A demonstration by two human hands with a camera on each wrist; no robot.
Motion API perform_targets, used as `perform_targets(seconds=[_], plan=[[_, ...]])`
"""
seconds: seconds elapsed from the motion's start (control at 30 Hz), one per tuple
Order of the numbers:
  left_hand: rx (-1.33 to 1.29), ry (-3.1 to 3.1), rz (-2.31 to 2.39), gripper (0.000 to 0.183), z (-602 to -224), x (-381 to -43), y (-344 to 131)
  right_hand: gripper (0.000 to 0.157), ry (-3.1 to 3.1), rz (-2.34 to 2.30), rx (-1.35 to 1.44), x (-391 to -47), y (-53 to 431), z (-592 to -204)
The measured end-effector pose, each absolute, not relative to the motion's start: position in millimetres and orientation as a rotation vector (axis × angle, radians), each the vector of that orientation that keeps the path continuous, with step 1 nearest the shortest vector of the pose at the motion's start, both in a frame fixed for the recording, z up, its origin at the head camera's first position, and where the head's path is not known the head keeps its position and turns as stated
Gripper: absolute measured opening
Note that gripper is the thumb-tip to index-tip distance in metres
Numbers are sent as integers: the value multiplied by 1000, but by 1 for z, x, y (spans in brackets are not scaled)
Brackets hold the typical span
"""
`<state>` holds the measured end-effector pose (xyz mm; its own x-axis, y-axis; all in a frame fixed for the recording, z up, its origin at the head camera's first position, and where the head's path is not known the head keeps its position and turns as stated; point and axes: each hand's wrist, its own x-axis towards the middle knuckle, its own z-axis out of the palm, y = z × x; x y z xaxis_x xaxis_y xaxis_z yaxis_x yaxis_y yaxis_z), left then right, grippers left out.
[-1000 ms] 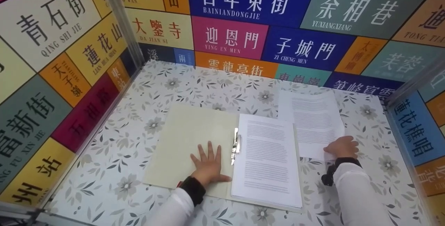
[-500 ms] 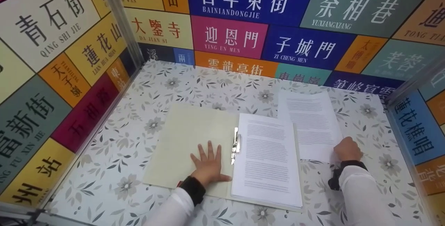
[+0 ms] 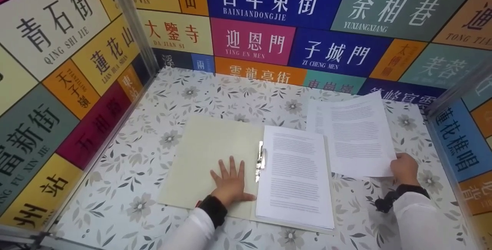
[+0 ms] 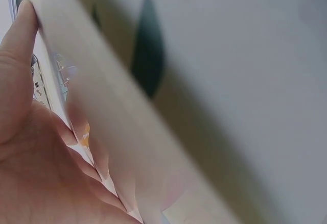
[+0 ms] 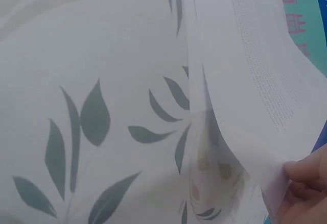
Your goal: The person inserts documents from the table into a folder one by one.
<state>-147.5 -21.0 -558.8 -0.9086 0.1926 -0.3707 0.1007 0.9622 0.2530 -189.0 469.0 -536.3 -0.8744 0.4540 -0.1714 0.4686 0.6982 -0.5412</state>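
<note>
An open cream folder [image 3: 207, 150] lies on the table, a metal clip [image 3: 261, 161] along its spine. Printed pages [image 3: 294, 173] rest on its right side. My left hand [image 3: 230, 186] presses on the inner left cover with fingers spread; its palm and thumb [image 4: 20, 50] show against the cover in the left wrist view. To the right of the folder, my right hand [image 3: 405, 168] pinches the lower right corner of a printed sheet [image 3: 357, 138]. That sheet bends up off the surface in the right wrist view, between thumb and fingers. Another sheet [image 3: 316, 117] shows partly beneath it.
The table [image 3: 127, 173] has a floral cover. Panels with coloured street-name signs [image 3: 253, 42] stand at the back and both sides. Metal posts [image 3: 140, 23] mark the corners. A dark wrist camera [image 3: 386, 202] hangs by the right wrist.
My right hand has moved right with the corner of the printed sheet, which has lifted and shifted right, uncovering part of a sheet below. My left hand and the folder have stayed still.
</note>
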Motion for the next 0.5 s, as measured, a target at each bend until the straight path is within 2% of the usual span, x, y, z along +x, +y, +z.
perform_targets(seconds=[0.2, 0.5], plan=[[211, 2708, 310, 122, -561, -150, -22, 55, 2647, -1092, 1057, -183, 483, -517], [195, 2684, 269, 122, -563, -152, -20, 64, 2499, -1322, 1185, -174, 500, -498]])
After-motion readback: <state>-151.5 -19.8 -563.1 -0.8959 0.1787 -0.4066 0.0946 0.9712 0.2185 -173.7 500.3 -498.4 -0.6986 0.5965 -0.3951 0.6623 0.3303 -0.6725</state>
